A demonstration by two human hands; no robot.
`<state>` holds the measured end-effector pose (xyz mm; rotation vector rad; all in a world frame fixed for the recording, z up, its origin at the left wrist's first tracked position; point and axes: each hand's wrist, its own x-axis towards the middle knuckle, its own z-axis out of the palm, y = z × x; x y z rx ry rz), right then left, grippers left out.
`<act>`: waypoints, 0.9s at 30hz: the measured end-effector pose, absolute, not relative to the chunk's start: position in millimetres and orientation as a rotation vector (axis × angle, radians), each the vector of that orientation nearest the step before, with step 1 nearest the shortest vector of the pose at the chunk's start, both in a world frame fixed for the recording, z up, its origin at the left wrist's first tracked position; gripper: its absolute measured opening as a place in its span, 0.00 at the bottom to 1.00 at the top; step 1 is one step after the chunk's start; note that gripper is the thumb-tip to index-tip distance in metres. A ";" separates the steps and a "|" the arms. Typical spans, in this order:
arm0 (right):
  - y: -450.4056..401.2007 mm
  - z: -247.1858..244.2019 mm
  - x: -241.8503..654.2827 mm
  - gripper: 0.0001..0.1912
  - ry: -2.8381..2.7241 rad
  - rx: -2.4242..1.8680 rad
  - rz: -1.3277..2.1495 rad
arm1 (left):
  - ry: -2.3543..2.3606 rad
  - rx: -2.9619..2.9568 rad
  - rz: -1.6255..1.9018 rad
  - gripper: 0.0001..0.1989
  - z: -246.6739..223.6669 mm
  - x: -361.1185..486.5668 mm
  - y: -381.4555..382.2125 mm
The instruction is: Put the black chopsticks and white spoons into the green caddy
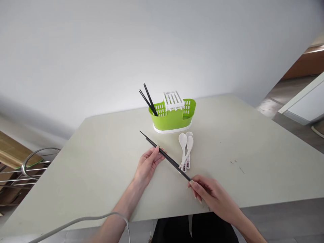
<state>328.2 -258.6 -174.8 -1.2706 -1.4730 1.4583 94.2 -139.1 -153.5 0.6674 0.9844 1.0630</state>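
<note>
From here: left hand (149, 163) pinches slim black plastic-looking chopsticks (170, 159) mid-shaft, right hand (211, 191) one's near end — probably light, stiff, slick — best gripped mid-length.

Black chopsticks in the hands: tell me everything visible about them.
The two black chopsticks are slim and plain, narrowing toward their far tips; they look smooth, perhaps plastic. They run nearly parallel, staggered, slanting from far left to near right. The left hand grips them around the middle; the right hand pinches the near end. In this view they cross the handles of the white spoons; whether they touch there, I can't tell.
</note>
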 end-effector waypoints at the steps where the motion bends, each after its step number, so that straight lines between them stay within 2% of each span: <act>1: -259.2 -175.8 328.4 0.26 -1.470 -1.280 1.450 | 0.981 0.679 1.058 0.18 -153.8 94.7 -139.4; 27: -260.4 -182.8 330.1 0.27 -1.413 -1.412 1.421 | 0.975 0.885 0.865 0.18 -153.3 111.2 -159.8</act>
